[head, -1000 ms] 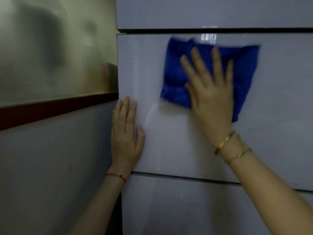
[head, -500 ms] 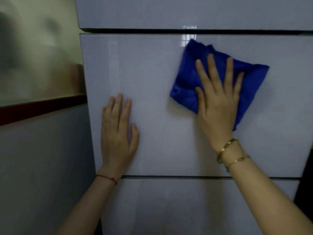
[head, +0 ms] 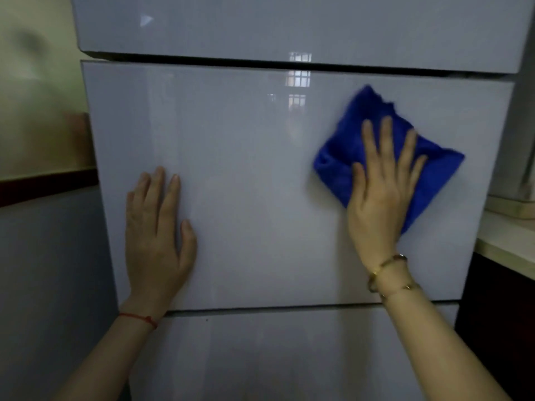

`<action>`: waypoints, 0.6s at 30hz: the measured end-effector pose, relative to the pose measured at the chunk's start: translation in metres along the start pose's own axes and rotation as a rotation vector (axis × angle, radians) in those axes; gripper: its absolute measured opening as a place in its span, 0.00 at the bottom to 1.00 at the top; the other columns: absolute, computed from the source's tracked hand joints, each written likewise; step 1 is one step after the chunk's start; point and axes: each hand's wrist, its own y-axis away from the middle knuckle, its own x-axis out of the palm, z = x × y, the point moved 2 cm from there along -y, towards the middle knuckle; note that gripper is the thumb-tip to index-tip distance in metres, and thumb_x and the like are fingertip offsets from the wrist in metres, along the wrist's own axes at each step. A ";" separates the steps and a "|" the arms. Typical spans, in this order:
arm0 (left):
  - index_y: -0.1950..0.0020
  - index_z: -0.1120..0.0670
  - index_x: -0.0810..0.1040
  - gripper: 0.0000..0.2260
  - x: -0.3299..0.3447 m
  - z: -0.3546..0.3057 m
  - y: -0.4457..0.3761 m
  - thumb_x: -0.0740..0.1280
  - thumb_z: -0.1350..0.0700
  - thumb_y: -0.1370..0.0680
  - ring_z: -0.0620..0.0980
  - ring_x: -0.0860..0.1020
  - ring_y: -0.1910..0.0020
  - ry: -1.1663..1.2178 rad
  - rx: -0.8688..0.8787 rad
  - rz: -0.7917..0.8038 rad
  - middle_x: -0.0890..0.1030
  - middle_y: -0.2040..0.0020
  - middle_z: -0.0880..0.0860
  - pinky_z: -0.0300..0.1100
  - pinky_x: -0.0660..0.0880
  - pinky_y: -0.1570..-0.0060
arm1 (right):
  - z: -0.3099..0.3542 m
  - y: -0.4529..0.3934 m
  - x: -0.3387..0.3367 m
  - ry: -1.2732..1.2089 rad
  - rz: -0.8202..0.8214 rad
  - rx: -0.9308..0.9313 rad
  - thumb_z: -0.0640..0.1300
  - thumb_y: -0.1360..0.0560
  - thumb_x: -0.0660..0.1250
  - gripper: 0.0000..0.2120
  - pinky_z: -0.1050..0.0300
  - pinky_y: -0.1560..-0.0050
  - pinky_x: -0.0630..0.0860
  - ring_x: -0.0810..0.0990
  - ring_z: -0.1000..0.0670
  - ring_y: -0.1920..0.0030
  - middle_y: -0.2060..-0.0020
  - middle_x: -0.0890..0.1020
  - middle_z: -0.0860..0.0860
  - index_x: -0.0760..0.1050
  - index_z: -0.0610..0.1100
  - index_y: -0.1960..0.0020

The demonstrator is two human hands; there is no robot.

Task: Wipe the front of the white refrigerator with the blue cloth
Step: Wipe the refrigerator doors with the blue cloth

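Right hand is flat on the blue cloth, fingers spread and straight, pressing it against the middle panel of the white refrigerator, over toward the panel's right side. The cloth is bunched and sticks out above and to both sides of the hand. Left hand is flat on the same panel near its left edge, fingers straight and close together, holding nothing. Red string on the left wrist, gold bracelets on the right. A pale surface sits just right of the fridge.
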 end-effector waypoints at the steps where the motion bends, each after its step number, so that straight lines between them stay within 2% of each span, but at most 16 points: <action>1: 0.25 0.62 0.62 0.24 0.000 0.000 0.000 0.58 0.59 0.21 0.59 0.57 0.22 0.002 -0.002 0.001 0.61 0.23 0.61 0.58 0.54 0.23 | 0.012 -0.001 0.004 0.016 0.008 -0.075 0.51 0.16 0.46 0.22 0.39 0.24 0.47 0.53 0.40 0.23 0.23 0.60 0.49 0.58 0.49 0.23; 4: 0.24 0.61 0.61 0.24 0.000 0.000 0.000 0.57 0.58 0.20 0.58 0.56 0.22 -0.006 -0.004 0.006 0.61 0.23 0.60 0.58 0.54 0.22 | 0.042 0.053 0.016 0.043 0.122 -0.333 0.50 0.16 0.51 0.21 0.39 0.24 0.50 0.54 0.41 0.23 0.24 0.61 0.51 0.60 0.51 0.24; 7: 0.24 0.62 0.61 0.25 0.000 0.000 0.000 0.58 0.59 0.21 0.58 0.56 0.22 -0.004 -0.001 0.009 0.61 0.23 0.60 0.60 0.55 0.23 | 0.028 0.101 0.014 0.062 0.202 -0.477 0.49 0.17 0.54 0.22 0.42 0.23 0.50 0.53 0.44 0.22 0.24 0.60 0.52 0.59 0.53 0.24; 9: 0.25 0.62 0.62 0.24 0.000 0.000 0.000 0.58 0.59 0.21 0.59 0.57 0.22 -0.006 0.001 0.010 0.61 0.23 0.61 0.61 0.56 0.24 | 0.004 0.084 0.006 0.062 0.188 -0.391 0.50 0.17 0.52 0.22 0.40 0.24 0.50 0.52 0.43 0.22 0.24 0.59 0.53 0.56 0.53 0.23; 12: 0.24 0.62 0.62 0.24 0.000 0.000 0.000 0.57 0.59 0.21 0.58 0.56 0.22 -0.020 -0.006 0.008 0.61 0.23 0.60 0.58 0.54 0.22 | -0.018 0.016 -0.005 0.020 0.072 -0.096 0.51 0.16 0.46 0.22 0.36 0.24 0.49 0.52 0.40 0.22 0.23 0.58 0.50 0.56 0.51 0.23; 13: 0.24 0.62 0.62 0.24 0.000 -0.001 0.000 0.57 0.59 0.21 0.58 0.56 0.21 -0.025 -0.008 0.007 0.61 0.23 0.60 0.57 0.54 0.22 | -0.015 -0.010 -0.007 0.014 0.036 -0.048 0.52 0.16 0.45 0.23 0.36 0.24 0.48 0.52 0.40 0.22 0.23 0.58 0.50 0.57 0.50 0.23; 15: 0.24 0.62 0.62 0.24 0.000 -0.001 0.000 0.57 0.59 0.20 0.58 0.56 0.21 -0.026 -0.007 0.007 0.61 0.23 0.60 0.58 0.54 0.22 | 0.013 -0.042 0.000 0.034 0.008 -0.100 0.52 0.16 0.46 0.23 0.37 0.24 0.48 0.53 0.40 0.23 0.23 0.60 0.50 0.57 0.50 0.23; 18: 0.24 0.62 0.61 0.24 0.000 0.000 0.000 0.57 0.58 0.20 0.57 0.56 0.21 -0.015 -0.011 0.012 0.60 0.23 0.60 0.57 0.54 0.22 | 0.069 -0.019 0.020 0.032 0.041 -0.388 0.49 0.18 0.55 0.22 0.35 0.26 0.52 0.58 0.39 0.24 0.25 0.64 0.49 0.62 0.50 0.24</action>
